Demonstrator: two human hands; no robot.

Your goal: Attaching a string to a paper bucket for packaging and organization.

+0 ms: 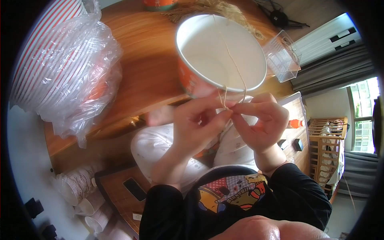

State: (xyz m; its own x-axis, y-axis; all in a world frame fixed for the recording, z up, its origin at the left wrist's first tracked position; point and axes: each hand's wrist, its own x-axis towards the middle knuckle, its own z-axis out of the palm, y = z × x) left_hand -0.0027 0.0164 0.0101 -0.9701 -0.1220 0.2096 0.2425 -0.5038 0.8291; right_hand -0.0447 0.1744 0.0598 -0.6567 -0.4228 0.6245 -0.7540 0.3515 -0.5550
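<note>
A large orange paper bucket (192, 82) with a white inside and white rim stands on the wooden table in front of me. A thin beige string (236, 66) runs across its mouth from the far rim to the near rim. Just on my side of the bucket, my left hand (198, 120) pinches the string between thumb and forefinger. Fingertip to fingertip with it, my right hand (260, 118) also pinches the string, where a small loop shows. Whether there is a knot between the fingertips is hidden.
Stacked striped paper buckets (44, 52) in clear plastic wrap (88, 76) fill the table's left side. Dried grass (224, 10) and another orange bucket (160, 4) lie beyond. A clear plastic box (283, 56) stands at right. A phone (135, 189) rests on a lower wooden surface, beside string spools (76, 186).
</note>
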